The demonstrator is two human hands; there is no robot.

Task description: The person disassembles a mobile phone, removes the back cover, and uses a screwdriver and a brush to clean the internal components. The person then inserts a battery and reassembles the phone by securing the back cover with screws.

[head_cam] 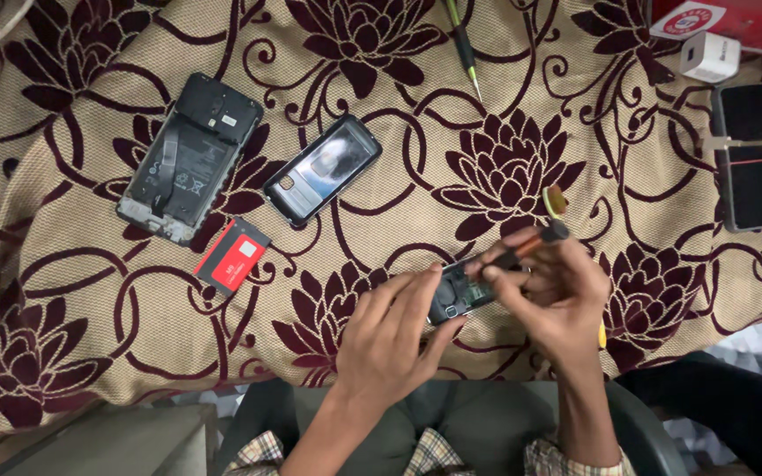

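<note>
1. Beige cloth (72, 291) with maroon flowers covers the desk under my hands.
2. My left hand (390, 339) grips the small opened phone (457, 295) at its near edge.
3. My right hand (553, 295) is clenched around a brush (531, 245), its tip on the phone.
4. An opened phone (189, 159), a red battery (232, 256) and a black phone (322, 168) lie well apart, upper left.

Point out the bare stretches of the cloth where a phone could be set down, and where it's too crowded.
Free: the cloth between the dark phone and the phone at the right edge, below the green screwdriver; also the lower-left corner under the red battery. Crowded: the upper left around the opened phone, and where both hands work on the small phone.
</note>
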